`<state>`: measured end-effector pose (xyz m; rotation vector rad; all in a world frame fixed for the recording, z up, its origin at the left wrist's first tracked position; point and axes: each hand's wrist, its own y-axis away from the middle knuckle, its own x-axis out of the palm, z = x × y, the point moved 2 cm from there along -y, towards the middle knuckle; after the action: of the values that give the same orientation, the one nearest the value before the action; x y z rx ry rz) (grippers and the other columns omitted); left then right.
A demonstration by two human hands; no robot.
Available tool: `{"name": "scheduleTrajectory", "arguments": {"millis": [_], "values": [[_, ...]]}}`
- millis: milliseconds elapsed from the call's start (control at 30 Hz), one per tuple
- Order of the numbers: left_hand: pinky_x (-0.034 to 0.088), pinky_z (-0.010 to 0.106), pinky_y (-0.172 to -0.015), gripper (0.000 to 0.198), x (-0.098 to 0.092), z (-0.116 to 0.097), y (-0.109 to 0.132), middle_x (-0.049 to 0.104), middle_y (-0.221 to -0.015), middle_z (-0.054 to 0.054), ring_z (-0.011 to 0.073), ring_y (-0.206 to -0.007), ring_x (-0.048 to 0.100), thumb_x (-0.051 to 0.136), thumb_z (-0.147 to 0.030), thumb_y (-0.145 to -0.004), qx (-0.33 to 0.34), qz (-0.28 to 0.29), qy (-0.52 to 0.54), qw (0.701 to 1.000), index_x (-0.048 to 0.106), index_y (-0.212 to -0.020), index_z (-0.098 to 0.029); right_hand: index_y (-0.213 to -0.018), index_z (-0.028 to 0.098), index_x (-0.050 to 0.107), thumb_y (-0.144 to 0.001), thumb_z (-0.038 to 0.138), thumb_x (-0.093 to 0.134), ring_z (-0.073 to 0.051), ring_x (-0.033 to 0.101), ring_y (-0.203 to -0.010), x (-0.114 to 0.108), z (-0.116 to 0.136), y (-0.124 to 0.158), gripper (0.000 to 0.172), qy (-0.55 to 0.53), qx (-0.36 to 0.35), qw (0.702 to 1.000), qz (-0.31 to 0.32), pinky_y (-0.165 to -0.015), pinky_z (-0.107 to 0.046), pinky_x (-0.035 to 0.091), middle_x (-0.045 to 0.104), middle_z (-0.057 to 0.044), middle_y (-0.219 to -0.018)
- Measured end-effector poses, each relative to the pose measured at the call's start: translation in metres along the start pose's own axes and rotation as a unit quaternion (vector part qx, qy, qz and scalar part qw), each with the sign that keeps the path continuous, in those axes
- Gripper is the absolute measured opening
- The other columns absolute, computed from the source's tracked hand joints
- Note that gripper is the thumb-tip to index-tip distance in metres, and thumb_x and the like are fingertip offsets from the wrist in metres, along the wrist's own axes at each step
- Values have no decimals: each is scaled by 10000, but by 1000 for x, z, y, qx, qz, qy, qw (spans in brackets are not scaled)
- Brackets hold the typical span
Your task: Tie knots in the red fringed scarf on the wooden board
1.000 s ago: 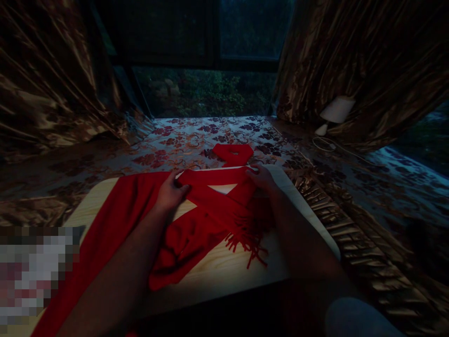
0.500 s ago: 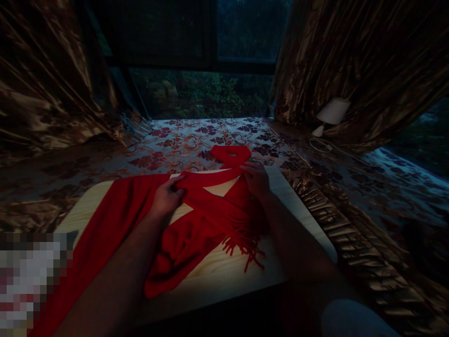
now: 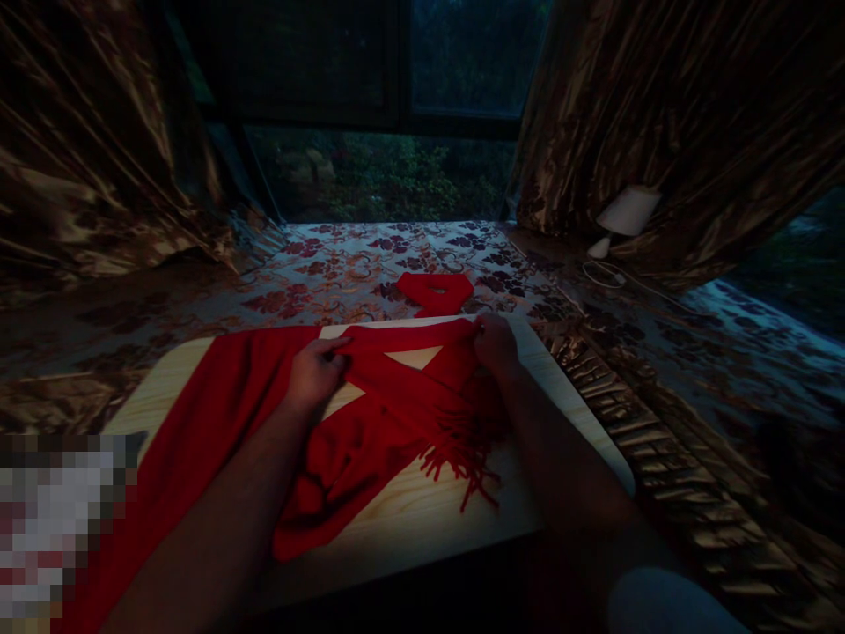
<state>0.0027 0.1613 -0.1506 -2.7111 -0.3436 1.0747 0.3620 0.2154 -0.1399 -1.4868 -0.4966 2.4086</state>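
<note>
A red scarf (image 3: 389,396) with a fringed end lies looped and crossed over a pale wooden board (image 3: 389,515). My left hand (image 3: 317,370) pinches the upper strip of the scarf at its left end. On the right, my right hand (image 3: 496,342) has its fingers closed on the same strip's other end. The strip stretches nearly straight between both hands, along the board's far edge. Below it the crossed bands leave a small triangle of bare wood. The fringe hangs loose near my right forearm. A wide red length runs down the board's left side, partly behind my left arm.
Past the board, another red fabric piece (image 3: 436,286) rests on the flowered cover (image 3: 330,264). A small white lamp (image 3: 628,211) with a cord stands at the right. Brown patterned curtains (image 3: 99,150) flank a dark window (image 3: 383,167). A pixelated patch hides the lower left.
My right hand has moved a little to the right along the strip, and its fingers have curled in. The strip's right end has widened and shifted right. My left hand stays nearly in place.
</note>
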Motion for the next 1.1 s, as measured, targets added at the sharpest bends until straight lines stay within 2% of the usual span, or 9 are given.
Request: {"name": "scheduleTrajectory", "arguments": {"millis": [100, 167, 300, 367, 433, 533, 867, 1000, 1100], "values": [[506, 388, -1021, 491, 3, -1, 0, 724, -1172, 145, 271, -1047, 677, 562, -272, -772, 21, -6, -30, 999, 755, -1198, -122, -836, 184, 712, -764, 65, 496, -274, 607, -1036, 1, 0, 2, 257, 32, 28, 997, 67, -949, -369, 459, 715, -132, -1008], [497, 395, -1046, 498, 5, 0, 0, 710, -1196, 150, 276, -1085, 666, 573, -275, -772, 28, -6, -40, 999, 748, -1213, -123, -889, 173, 741, -770, 80, 506, -275, 595, -1121, -1, 3, 2, 279, 28, 4, 998, 47, -1017, -382, 446, 715, -139, -1126], [480, 403, -1082, 494, 8, 2, 0, 684, -1263, 139, 278, -1142, 652, 597, -337, -799, 12, 1, -30, 999, 741, -1233, -151, -1109, 174, 753, -887, 216, 501, -271, 526, -1283, -6, 15, 4, 338, 4, -105, 994, 12, -1138, -429, 379, 643, -125, -1351], [468, 413, -1098, 487, 8, 2, 0, 678, -1283, 134, 282, -1163, 645, 606, -379, -817, 1, 2, -26, 1000, 742, -1232, -164, -1297, 178, 684, -941, 344, 504, -277, 465, -1367, -4, 22, 8, 432, 18, -151, 986, 63, -1170, -447, 344, 562, -124, -1468], [453, 424, -1113, 492, 7, 2, 0, 675, -1288, 138, 288, -1182, 637, 615, -414, -826, -4, 6, -25, 1000, 743, -1228, -162, -1463, 192, 552, -967, 441, 485, -301, 377, -1450, 0, 25, 12, 558, 53, -166, 972, 156, -1187, -500, 308, 451, -121, -1573], [447, 418, -1117, 524, 6, 2, 0, 674, -1289, 145, 286, -1192, 633, 637, -441, -817, 5, 18, -11, 1000, 732, -1241, -149, -1563, 228, 411, -1001, 496, 407, -335, 264, -1516, 6, 25, 17, 622, 96, -148, 950, 257, -1182, -592, 271, 331, -107, -1646], [477, 426, -1066, 628, 6, 6, -4, 677, -1291, 147, 294, -1147, 648, 671, -492, -790, 6, 56, 41, 998, 689, -1312, -143, -1607, 256, 308, -1015, 526, 328, -326, 157, -1555, 9, 25, 16, 651, 113, -118, 942, 293, -1203, -628, 194, 215, -88, -1690], [543, 415, -934, 672, 5, 7, -5, 693, -1247, 150, 293, -1053, 674, 726, -507, -718, -19, 74, 77, 994, 705, -1284, -146, -1628, 251, 232, -1017, 537, 288, -321, 91, -1569, 10, 25, 12, 677, 121, -109, 931, 327, -1206, -648, 153, 124, -87, -1709], [557, 390, -836, 763, 1, 3, -4, 713, -1178, 148, 270, -953, 687, 787, -496, -648, -51, 101, 123, 986, 680, -1314, -138, -1624, 233, 242, -1024, 519, 276, -330, 122, -1563, 2, 31, 9, 666, 127, -107, 922, 348, -1205, -636, 174, 134, -110, -1706]]}}
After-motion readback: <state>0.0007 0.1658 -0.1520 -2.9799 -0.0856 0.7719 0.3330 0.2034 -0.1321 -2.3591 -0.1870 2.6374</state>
